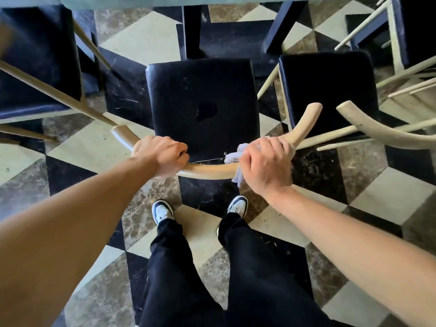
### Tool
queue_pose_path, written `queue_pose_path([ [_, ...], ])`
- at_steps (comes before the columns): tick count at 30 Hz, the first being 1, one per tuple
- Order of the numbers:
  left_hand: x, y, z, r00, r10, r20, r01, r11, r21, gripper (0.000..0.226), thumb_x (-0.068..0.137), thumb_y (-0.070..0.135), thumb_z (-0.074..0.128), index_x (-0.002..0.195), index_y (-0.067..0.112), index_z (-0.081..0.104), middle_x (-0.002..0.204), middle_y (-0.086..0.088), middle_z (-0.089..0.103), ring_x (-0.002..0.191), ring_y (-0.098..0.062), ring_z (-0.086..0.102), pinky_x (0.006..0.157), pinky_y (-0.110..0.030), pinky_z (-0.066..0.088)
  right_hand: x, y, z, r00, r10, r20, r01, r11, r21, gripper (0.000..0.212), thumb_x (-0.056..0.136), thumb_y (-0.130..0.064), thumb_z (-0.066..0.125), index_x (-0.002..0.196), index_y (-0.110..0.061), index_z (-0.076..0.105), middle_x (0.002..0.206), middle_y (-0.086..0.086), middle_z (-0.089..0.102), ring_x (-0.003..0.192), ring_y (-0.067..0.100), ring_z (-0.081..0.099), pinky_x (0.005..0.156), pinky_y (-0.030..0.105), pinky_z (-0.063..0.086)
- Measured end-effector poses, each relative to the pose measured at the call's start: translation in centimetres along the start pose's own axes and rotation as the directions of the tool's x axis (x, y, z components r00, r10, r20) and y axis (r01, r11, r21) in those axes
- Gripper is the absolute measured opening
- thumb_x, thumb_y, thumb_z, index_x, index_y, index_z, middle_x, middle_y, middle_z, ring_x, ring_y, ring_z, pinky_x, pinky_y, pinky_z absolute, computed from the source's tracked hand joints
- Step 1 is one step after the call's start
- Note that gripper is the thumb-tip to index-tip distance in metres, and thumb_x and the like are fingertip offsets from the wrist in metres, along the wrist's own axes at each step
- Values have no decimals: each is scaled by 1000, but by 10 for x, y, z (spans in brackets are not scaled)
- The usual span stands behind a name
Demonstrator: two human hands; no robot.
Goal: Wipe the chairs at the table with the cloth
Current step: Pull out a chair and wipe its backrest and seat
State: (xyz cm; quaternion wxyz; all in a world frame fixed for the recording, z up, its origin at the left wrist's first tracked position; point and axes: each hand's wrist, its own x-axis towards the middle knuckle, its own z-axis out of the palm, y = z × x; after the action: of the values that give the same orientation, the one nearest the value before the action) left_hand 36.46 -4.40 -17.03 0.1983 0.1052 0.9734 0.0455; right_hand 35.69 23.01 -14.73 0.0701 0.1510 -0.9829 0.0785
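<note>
1. Chair [203, 100]: dark seat ahead of both hands; its curved pale top rail [212, 172] runs between them.
2. Left hand [162, 154]: arm extended, fingers curled tight around the rail.
3. Right hand [266, 161]: fist wrapped over the rail.
4. Cloth [233, 159]: bunched under the right hand's fingers, against the rail.

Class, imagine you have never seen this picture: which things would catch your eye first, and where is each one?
First, two bare forearms reaching in from the bottom corners to the curved pale chair rail at the centre. The left hand closes on the bare rail, while the right hand presses a grey cloth around it. Beyond lies the black seat, above the checkered floor.
</note>
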Motion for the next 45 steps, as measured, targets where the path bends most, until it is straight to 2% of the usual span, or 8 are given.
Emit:
queue_pose_path([
  [5,1,6,-6,995,70,-66,-77,992,-99,30,94,34,30,79,28,55,84,10,56,82,-18,52,55,-33,35,-13,-96,-4,967,167,193,-152,984,-90,33,97,-35,42,89,-18,69,95,5,67,92,28,57,90,46,40],
  [9,-1,-29,-19,986,66,-156,-81,993,-90,23,86,19,46,96,18,67,98,-4,59,98,-27,52,81,-41,39,-5,-88,-14,939,-16,342,36,998,-52,49,95,-60,34,108,-26,68,109,-1,66,98,27,60,85,44,44],
  [14,-27,-95,-8,896,-440,-64,397,857,-329,40,96,39,32,115,13,56,118,-12,52,114,-33,46,96,-47,38,9,-40,-19,861,-94,500,115,993,-12,79,87,-85,19,115,-31,69,107,0,69,96,30,65,77,41,48],
  [18,-19,-97,-6,888,-442,125,397,602,-692,35,101,36,24,100,13,51,84,-2,56,78,-22,52,60,-32,30,13,-77,-10,913,13,408,20,997,-77,75,91,-72,18,103,-27,77,97,4,72,87,35,66,69,41,50],
  [29,-17,-106,-14,925,-316,213,276,171,-946,53,106,39,19,65,19,45,51,15,56,51,3,53,56,-16,44,44,-268,40,922,78,379,-57,996,-68,70,92,-65,47,128,-6,47,119,15,56,97,34,61,83,46,51],
  [31,-18,-108,-17,897,-299,326,338,-10,-941,62,103,55,16,91,22,67,83,16,72,80,7,64,71,-9,44,54,-266,45,925,24,379,-23,1000,-8,72,89,-66,56,129,-7,47,116,14,56,95,33,63,80,44,53],
  [34,-20,-110,-16,865,-295,405,387,-118,-914,72,100,64,12,144,18,46,139,1,52,127,-13,47,99,-31,30,53,-249,46,927,-115,357,99,993,62,71,94,-58,54,143,-8,40,122,14,54,99,32,63,83,42,55],
  [45,-34,-126,0,749,-476,460,408,-215,-887,78,99,65,8,144,13,44,148,-15,45,136,-27,41,112,-48,28,0,-173,25,895,-378,239,393,919,-19,68,92,-29,64,154,-19,40,148,21,47,119,36,58,92,48,56],
])
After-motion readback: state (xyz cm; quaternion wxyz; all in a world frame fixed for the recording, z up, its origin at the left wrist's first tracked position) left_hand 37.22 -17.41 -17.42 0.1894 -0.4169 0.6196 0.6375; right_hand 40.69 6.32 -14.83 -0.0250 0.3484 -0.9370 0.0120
